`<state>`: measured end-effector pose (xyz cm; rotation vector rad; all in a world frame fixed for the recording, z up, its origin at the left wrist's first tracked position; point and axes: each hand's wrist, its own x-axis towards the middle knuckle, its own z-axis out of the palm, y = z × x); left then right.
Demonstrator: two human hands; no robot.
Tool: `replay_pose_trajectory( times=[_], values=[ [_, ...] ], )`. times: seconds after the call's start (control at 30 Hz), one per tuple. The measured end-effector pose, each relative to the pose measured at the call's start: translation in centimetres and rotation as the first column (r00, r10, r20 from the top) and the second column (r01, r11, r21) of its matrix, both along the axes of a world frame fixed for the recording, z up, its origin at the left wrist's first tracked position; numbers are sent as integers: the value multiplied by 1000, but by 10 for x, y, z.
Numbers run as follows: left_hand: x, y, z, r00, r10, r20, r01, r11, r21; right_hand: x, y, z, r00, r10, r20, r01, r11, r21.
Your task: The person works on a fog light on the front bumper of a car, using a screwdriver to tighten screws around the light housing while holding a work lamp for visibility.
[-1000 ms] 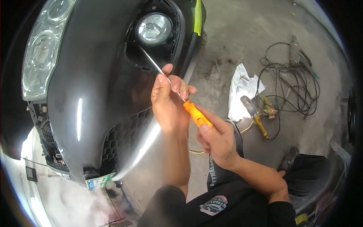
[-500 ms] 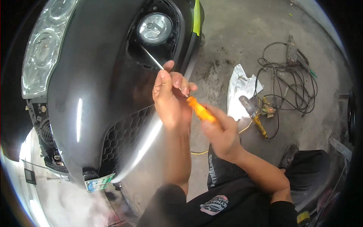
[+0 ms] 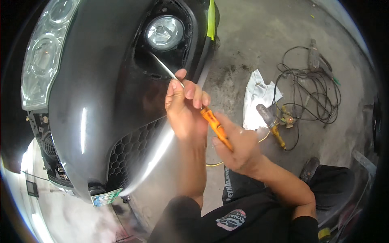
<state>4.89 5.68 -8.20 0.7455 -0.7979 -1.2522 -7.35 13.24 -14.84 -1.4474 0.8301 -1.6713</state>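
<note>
Gripping an orange-handled screwdriver in the right hand, left hand pinching its shaft for steadiness, tip just beyond the fingers inside the fog-light recess of a dark bumper.

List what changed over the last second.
Little changed. The screwdriver tip slid slightly down the fog-lamp recess. The left hand guides the shaft as before; the right hand keeps its grip on the orange handle. Bumper, rag and cables stayed put.

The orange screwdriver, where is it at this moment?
In the head view, the orange screwdriver is near the centre, its handle in the right hand, its shaft guided by the left hand toward the recess below the fog lamp.
</note>
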Motion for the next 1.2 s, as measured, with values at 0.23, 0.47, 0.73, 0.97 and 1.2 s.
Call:
replay_pose_trajectory(
  times=[0.23,0.47,0.73,0.97,1.2],
  values=[
    [-8,-6,8,997,76,20,-76,997,2,-33,0,41,563,182,806,-798,373,473],
    [-8,-8,7,999,50,-8,-50,999,-19,-21,6,23,990,137,-42,-121,957,264],
    [-7,-13,10,997,27,-79,-28,1000,-12,-33,6,41,987,158,40,-161,918,362],
    [-8,-12,8,994,79,-80,-79,997,8,-26,-8,20,886,-164,-434,111,983,-146],
    [-7,-15,2,991,-37,-128,30,998,-57,-29,2,34,848,283,449,-489,745,454]
  ],
)
